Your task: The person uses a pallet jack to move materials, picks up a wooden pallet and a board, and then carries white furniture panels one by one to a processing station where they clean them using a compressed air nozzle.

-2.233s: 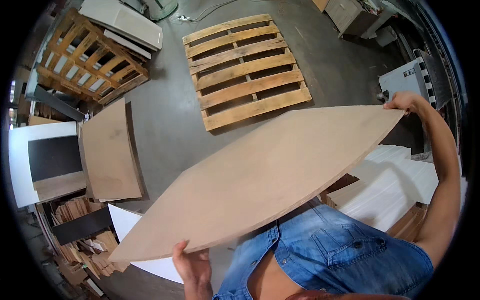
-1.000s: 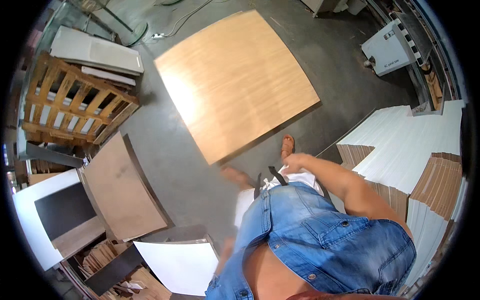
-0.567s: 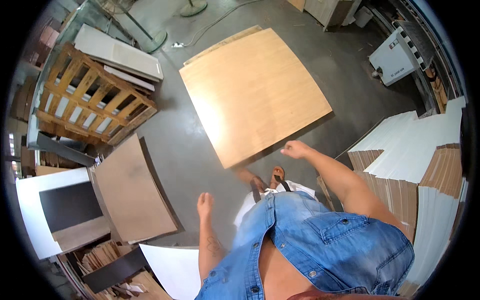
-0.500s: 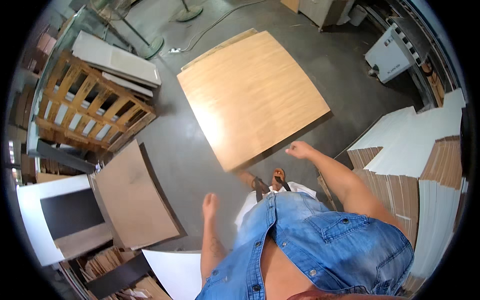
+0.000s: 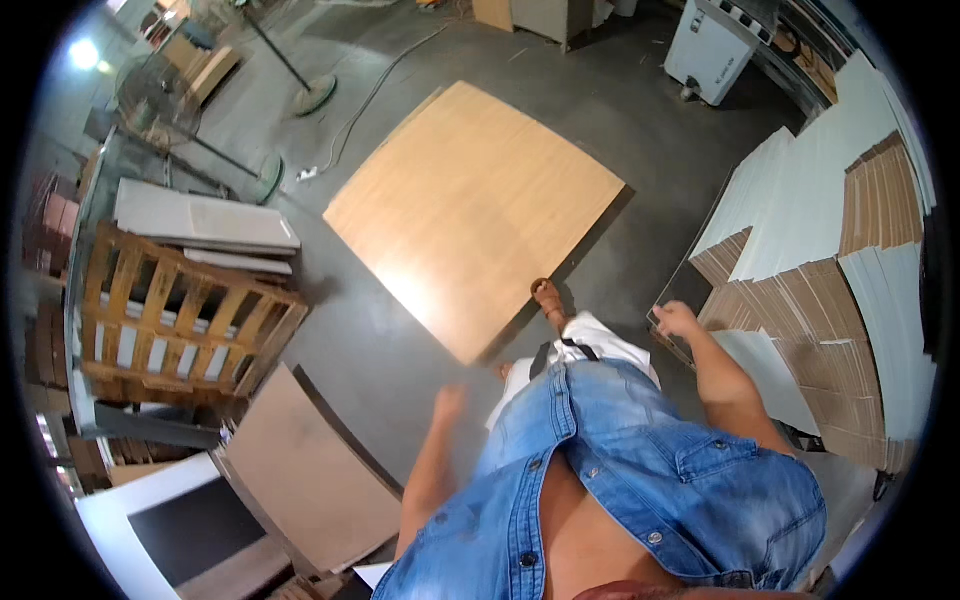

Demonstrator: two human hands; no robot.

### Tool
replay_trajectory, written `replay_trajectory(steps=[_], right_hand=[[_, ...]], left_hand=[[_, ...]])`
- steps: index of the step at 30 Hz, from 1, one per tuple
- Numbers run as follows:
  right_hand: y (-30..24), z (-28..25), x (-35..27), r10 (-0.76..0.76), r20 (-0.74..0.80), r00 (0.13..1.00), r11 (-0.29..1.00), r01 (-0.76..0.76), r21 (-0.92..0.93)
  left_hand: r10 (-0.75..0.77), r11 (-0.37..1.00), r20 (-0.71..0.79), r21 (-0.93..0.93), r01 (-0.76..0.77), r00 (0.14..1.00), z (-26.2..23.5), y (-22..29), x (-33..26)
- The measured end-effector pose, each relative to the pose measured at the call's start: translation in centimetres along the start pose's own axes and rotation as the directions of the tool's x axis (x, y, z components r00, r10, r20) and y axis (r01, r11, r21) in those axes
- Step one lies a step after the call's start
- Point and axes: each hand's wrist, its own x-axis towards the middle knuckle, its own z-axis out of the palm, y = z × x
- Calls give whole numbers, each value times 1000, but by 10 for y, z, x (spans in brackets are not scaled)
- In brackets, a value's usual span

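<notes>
My left hand (image 5: 450, 402) hangs low beside my body, smeared by motion, so its fingers cannot be made out; it touches nothing I can see. My right hand (image 5: 677, 318) is held out at my other side with its fingers loosely curled and nothing visible in them. It appears near the edge of a tall stack of white-faced boards (image 5: 790, 225), apparently without touching it. Ahead of me lies a large pale wood-coloured sheet (image 5: 480, 215), with the edge of another sheet just showing beneath its far left side. One sandalled foot (image 5: 549, 300) is beside the sheet's near edge.
A wooden pallet (image 5: 180, 315) leans at the left, with white panels (image 5: 205, 220) behind it. Nearer stands a brown board (image 5: 310, 470). Fan stands (image 5: 315, 95) and a cable (image 5: 365, 105) are on the far floor. A white machine box (image 5: 712, 55) stands far right.
My view has shifted and turned, with the sheet now farther left and one foot forward. My right hand has moved outward toward the board stack. My left hand has swung slightly.
</notes>
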Motion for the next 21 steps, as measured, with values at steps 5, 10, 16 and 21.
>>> replay_trajectory(steps=[5, 10, 16, 21], right_hand=[[14, 19, 5, 86, 82, 993, 996, -84, -28], [35, 6, 7, 65, 76, 995, 984, -77, 161], [28, -45, 44, 138, 83, 987, 989, -142, 49], [18, -51, 137, 179, 188, 966, 967, -137, -216]], left_hand=[[353, 930, -220, -24, -367, 909, 2, 7, 79], [254, 960, 7, -121, -251, 967, 24, 95, 72], [247, 963, 80, 88, -253, 966, 55, 148, 80], [181, 960, -31, 222, -170, 983, 53, 215, 75]])
